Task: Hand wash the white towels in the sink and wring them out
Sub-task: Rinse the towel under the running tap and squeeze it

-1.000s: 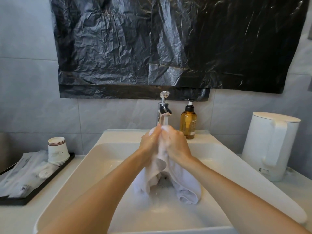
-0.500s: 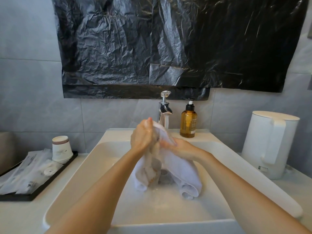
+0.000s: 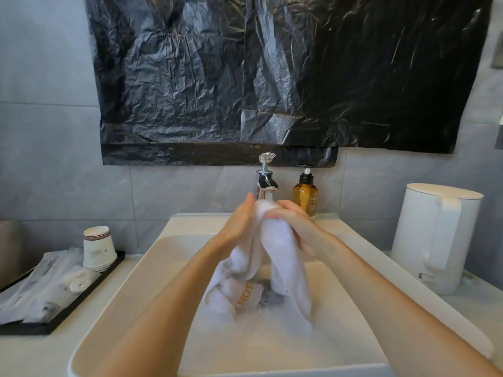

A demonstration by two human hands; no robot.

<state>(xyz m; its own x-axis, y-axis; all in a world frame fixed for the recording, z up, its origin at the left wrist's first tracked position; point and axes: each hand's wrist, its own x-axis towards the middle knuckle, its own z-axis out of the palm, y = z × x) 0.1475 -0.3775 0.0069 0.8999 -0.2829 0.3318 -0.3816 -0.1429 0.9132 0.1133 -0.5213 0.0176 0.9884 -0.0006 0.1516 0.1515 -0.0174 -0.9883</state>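
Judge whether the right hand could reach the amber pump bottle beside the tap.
Probably yes: the amber pump bottle stands just behind the right hand, nothing between them. But that hand grips the white towel and would need to let go first.

Two hands are in view, one left hand (image 3: 239,224) and one right hand (image 3: 296,224), with one white towel (image 3: 275,240) between them. Whether a second cloth lies under it cannot be told. There is one sink (image 3: 152,257). At its back edge stand one faucet (image 3: 265,180) and one amber pump bottle (image 3: 304,195). One counter (image 3: 27,357) carries the rest. One white kettle (image 3: 435,235) stands at its right edge and one black tray (image 3: 68,319) at its left edge. The tray holds one stack of paper cups (image 3: 98,248), several nested, exact number unclear, and wrapped packets (image 3: 40,289) too overlapped to count. One black plastic covering (image 3: 272,77) hangs on the wall.
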